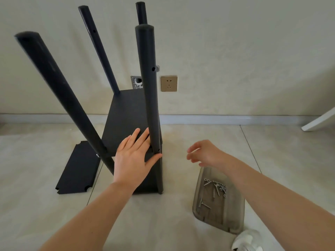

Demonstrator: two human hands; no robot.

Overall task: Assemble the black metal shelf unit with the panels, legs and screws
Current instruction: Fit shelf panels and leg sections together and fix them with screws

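The black shelf unit stands on the tiled floor with a black panel (125, 122) fixed between several upright round legs. My left hand (135, 154) lies flat on the panel's near edge, its fingers straight and its thumb against the near right leg (147, 87). The near left leg (59, 95) leans toward me. My right hand (204, 153) hovers to the right of the unit with loosely curled fingers; whether it pinches something small is unclear. A loose black panel (78, 169) lies flat on the floor at the left. Several silver screws (215, 187) lie in a clear tray (219, 214).
The cream wall stands close behind the unit, with a gold socket (168, 83) and a pipe opening (136, 82). A white furniture leg (319, 120) slants in at the far right. A white object (248, 240) lies by the tray's near end.
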